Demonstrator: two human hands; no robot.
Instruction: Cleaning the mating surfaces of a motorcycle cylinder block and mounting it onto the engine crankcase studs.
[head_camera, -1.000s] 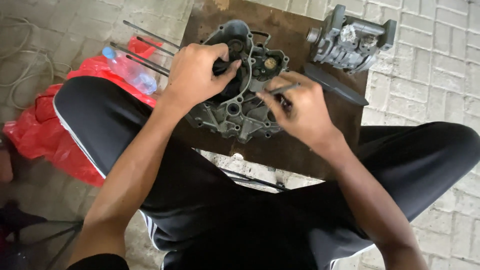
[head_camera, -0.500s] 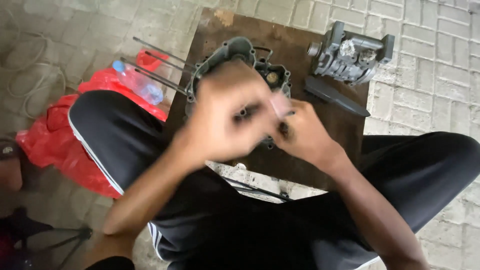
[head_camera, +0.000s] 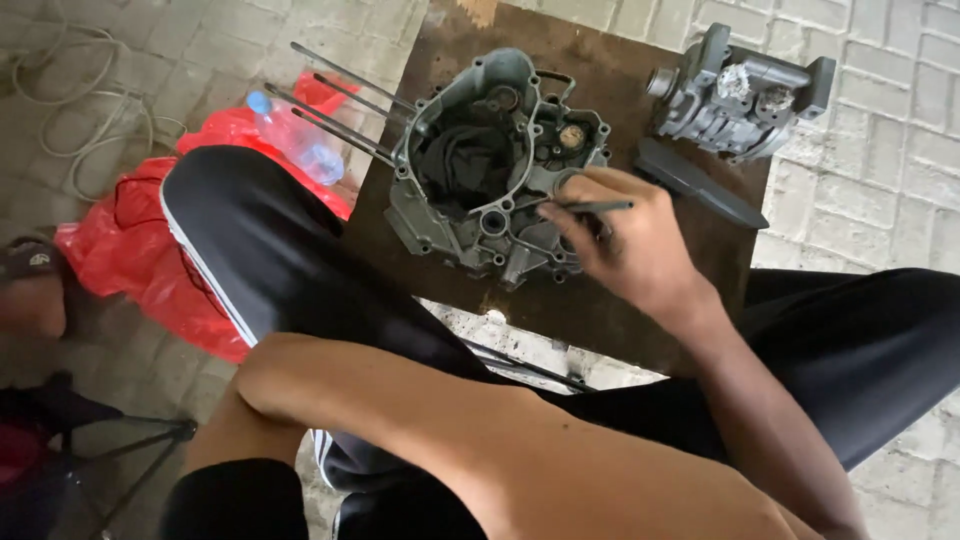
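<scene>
One hand only is at work: the right hand (head_camera: 640, 250) is closed around a thin dark tool (head_camera: 590, 208), its tip against the grey engine case (head_camera: 490, 170) lying near the middle of the brown desk (head_camera: 600, 310). The left hand is out of sight, its forearm folded across the lap, so I cannot tell its state. With nothing steadying the case, the tool could slip, I judge, and score a mating face or jab the black cloth (head_camera: 470, 160) stuffed inside. A second casting (head_camera: 735, 95) sits close to the far right corner and could be knocked off.
</scene>
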